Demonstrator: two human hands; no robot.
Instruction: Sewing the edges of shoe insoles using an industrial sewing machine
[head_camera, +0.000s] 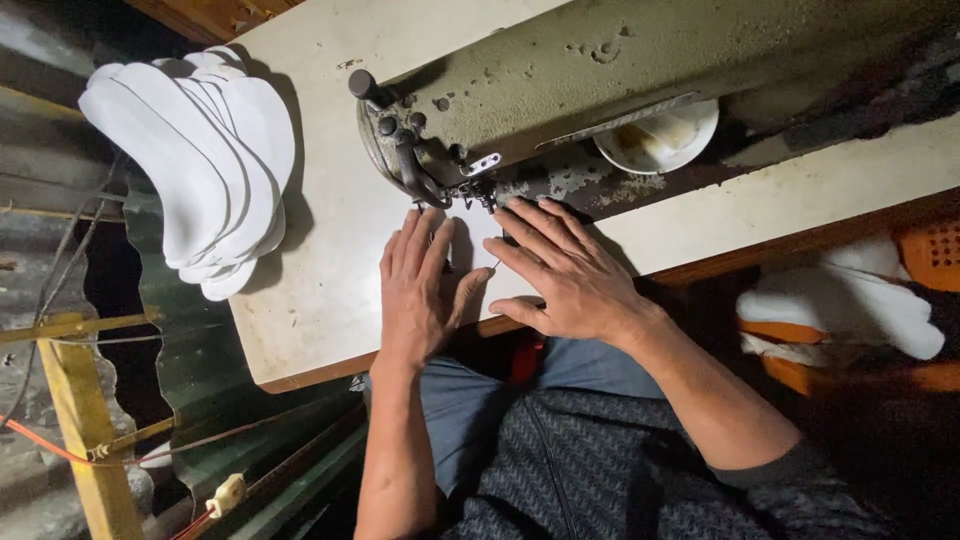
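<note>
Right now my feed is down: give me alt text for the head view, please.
Both hands lie flat on a white piece under the needle of an old olive-green sewing machine, left hand beside right hand. A stack of white sole-shaped pieces sits at the table's left end; a small white bowl stands behind the machine.

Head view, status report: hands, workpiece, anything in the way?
Left hand and right hand flat, fingers spread on white piece at sewing machine needle. Nothing gripped. Stack of white soles sits clear at table's left.
</note>
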